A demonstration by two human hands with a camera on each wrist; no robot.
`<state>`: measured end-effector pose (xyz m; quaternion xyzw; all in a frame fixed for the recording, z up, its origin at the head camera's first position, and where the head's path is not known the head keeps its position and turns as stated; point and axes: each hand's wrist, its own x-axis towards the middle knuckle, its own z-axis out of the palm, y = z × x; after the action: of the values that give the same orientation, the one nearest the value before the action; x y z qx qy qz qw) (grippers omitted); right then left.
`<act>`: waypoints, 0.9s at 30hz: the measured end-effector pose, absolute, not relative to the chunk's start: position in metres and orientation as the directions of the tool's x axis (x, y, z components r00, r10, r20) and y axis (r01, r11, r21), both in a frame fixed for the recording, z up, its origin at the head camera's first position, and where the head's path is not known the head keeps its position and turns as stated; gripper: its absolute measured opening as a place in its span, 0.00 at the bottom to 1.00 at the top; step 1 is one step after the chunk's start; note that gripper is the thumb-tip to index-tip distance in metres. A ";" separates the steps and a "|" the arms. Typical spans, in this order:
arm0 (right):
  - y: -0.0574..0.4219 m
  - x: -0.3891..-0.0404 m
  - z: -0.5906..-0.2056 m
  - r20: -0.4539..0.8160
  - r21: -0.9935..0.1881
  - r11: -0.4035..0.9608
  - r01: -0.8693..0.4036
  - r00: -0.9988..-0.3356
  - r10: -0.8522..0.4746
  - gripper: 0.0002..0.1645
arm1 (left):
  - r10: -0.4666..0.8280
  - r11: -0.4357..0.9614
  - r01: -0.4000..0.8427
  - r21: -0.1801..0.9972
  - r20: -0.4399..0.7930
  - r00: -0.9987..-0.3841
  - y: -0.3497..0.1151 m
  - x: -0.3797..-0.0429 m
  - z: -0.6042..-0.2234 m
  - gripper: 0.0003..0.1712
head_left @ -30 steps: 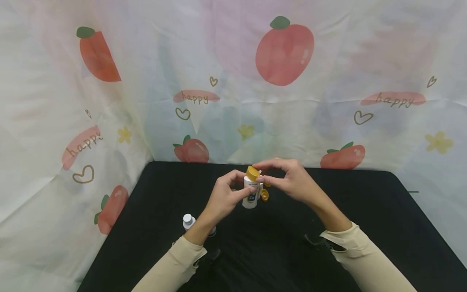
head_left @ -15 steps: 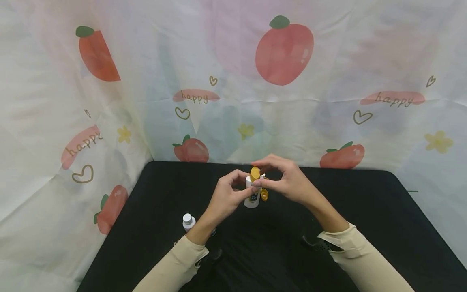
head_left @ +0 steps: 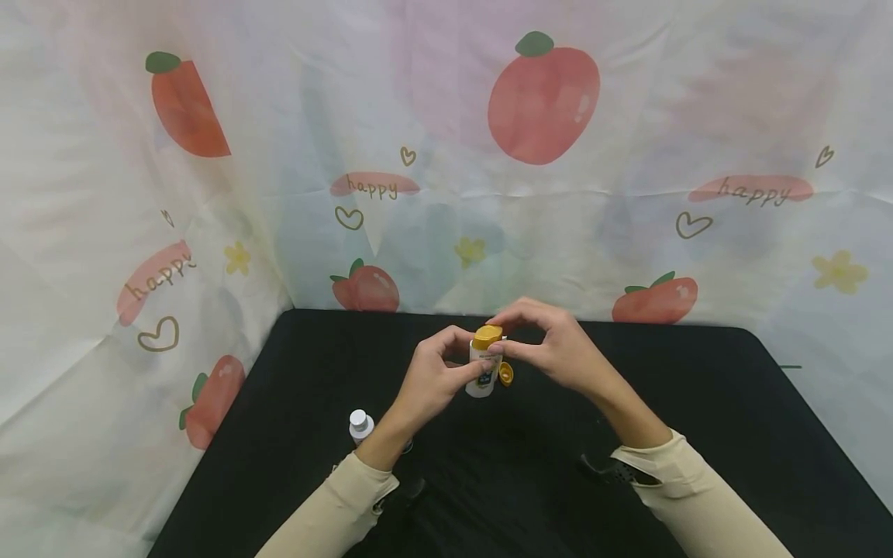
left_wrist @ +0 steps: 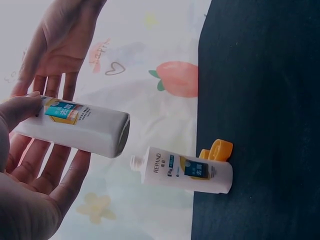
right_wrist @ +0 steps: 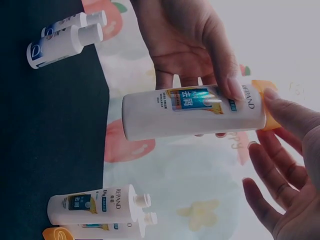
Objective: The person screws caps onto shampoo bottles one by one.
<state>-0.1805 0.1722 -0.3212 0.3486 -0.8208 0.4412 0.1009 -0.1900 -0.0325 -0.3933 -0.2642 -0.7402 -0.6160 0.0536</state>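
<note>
My left hand [head_left: 432,376] grips a white shampoo bottle [right_wrist: 192,111] with a blue and gold label, held above the table. Its yellow cap [head_left: 487,335] sits at the bottle's top, pinched between thumb and fingers of my right hand [head_left: 558,345]. In the right wrist view the cap meets the bottle's shoulder; whether it is tight I cannot tell. Behind the held bottle, two similar shampoo bottles stand capless, a nearer one [right_wrist: 87,206] and another [right_wrist: 102,231], with bare white necks. Loose yellow caps [left_wrist: 220,150] lie beside them.
Two smaller white bottles with white caps, one [right_wrist: 65,45] in front of another [right_wrist: 70,24], stand left on the black table [head_left: 544,480], partly behind my left forearm in the head view. A printed curtain [head_left: 446,116] rises behind the table and on its left.
The yellow cap has turned under my right fingers: tipped towards the head camera half a second ago, it now sits more level on the bottle. My left hand keeps its grip with little movement.
</note>
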 end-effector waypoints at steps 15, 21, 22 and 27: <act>0.175 -0.176 -0.318 0.468 -0.642 0.392 -0.659 -0.742 -0.479 0.16 | 0.310 0.133 0.438 0.889 0.383 -0.870 -0.038 -0.173 -0.366 0.15; 0.173 -0.178 -0.320 0.491 -0.633 0.371 -0.679 -0.723 -0.486 0.17 | 0.316 0.122 0.431 0.894 0.376 -0.871 -0.037 -0.173 -0.365 0.15; 0.173 -0.179 -0.320 0.492 -0.633 0.368 -0.681 -0.721 -0.488 0.18 | 0.318 0.120 0.426 0.897 0.371 -0.872 -0.037 -0.172 -0.365 0.15; 0.173 -0.180 -0.322 0.495 -0.636 0.361 -0.682 -0.720 -0.486 0.18 | 0.329 0.116 0.421 0.900 0.365 -0.871 -0.036 -0.171 -0.365 0.14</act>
<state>-0.1800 0.1725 -0.3215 0.3574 -0.8172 0.4381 0.1115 -0.1714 -0.0359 -0.3648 -0.2512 -0.7461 -0.6156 0.0375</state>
